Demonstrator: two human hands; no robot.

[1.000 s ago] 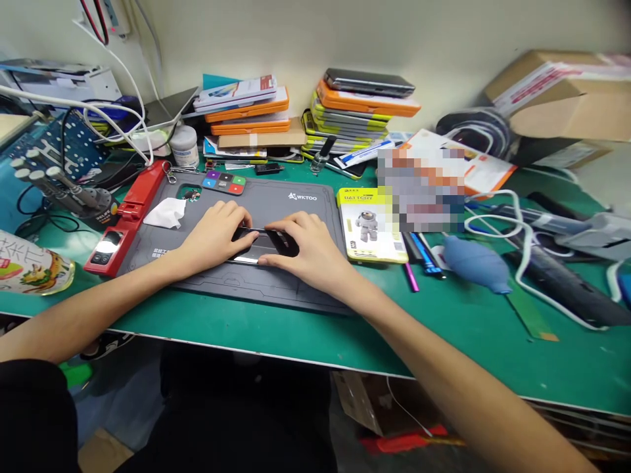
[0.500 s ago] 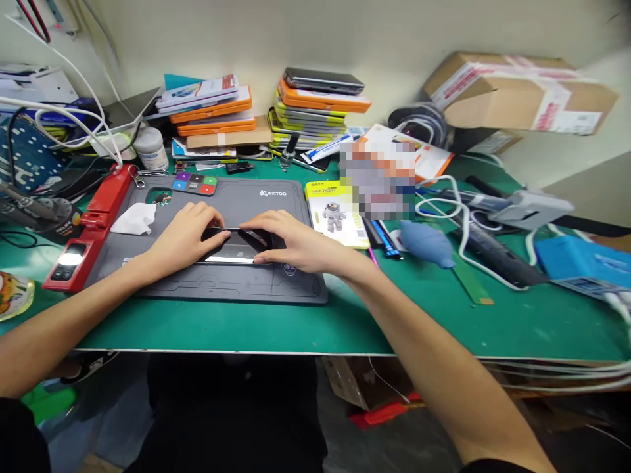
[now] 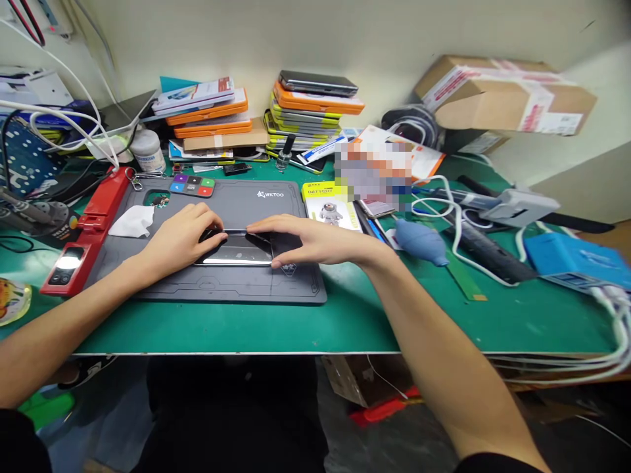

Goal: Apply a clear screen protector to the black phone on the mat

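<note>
A dark, glossy smartphone point(image 3: 239, 251) lies sideways on the grey work mat point(image 3: 256, 286), with light reflecting along its near edge. My left hand point(image 3: 185, 233) grips its left end, the thumb along the glass and the curled fingers partly out of sight. Across the right end, my right hand point(image 3: 308, 240) spans the phone, index finger at the far edge and thumb at the near right corner. A crumpled white wipe point(image 3: 132, 222) rests on the mat left of my left hand.
Left of the mat stands a red device point(image 3: 86, 236) with a small display. Right of it lie a yellow-and-white battery box point(image 3: 331, 207) and a blue air blower point(image 3: 421, 243). Orange cases point(image 3: 211, 125) are stacked at the back. White cables point(image 3: 458, 243) run along the right.
My right hand has shifted slightly right along the phone, uncovering more of its glass. My left hand stays at the left end. The view has moved a little.
</note>
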